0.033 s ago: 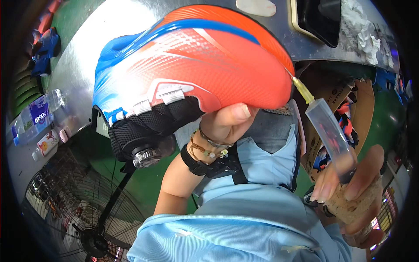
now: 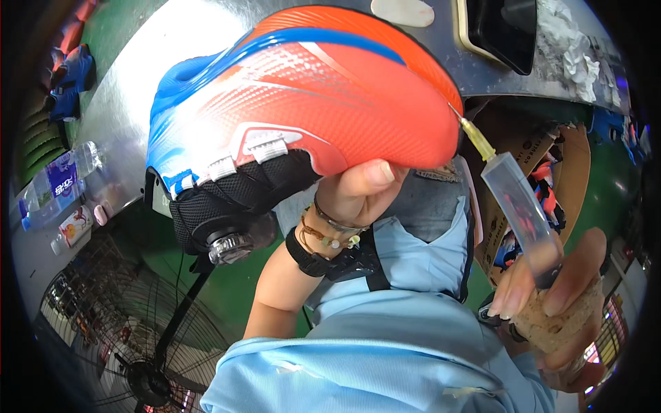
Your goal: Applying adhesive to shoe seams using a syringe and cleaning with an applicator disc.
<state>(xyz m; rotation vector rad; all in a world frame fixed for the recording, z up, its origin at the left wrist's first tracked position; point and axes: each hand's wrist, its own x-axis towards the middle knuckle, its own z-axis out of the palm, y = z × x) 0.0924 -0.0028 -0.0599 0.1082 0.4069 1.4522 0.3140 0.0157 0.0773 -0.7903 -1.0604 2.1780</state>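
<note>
An orange-red and blue sports shoe (image 2: pixel 385 103) lies on its side in the air, its black lacing side and round dial facing down toward me. My left hand (image 2: pixel 361 186) is closed on it near the toe, thumb pressed on the upper and the other fingers mostly hidden. My right hand (image 2: pixel 551 289) grips a clear squeeze bottle (image 2: pixel 516 203) with a yellow needle nozzle (image 2: pixel 478 140). The thin needle tip meets the orange sole edge at the toe, or is very close to it. A tan, worn, crumbly-looking pad (image 2: pixel 561 323) is also held against the right palm.
A metal table (image 2: pixel 127 148) carries plastic bottles (image 2: pixel 58 182) at left, and a black tray (image 2: pixel 499 34) and crumpled white paper (image 2: pixel 568 51) at far right. Below right is a cardboard box (image 2: pixel 578 168) with shoe pieces inside. A floor fan (image 2: pixel 148 382) stands lower left.
</note>
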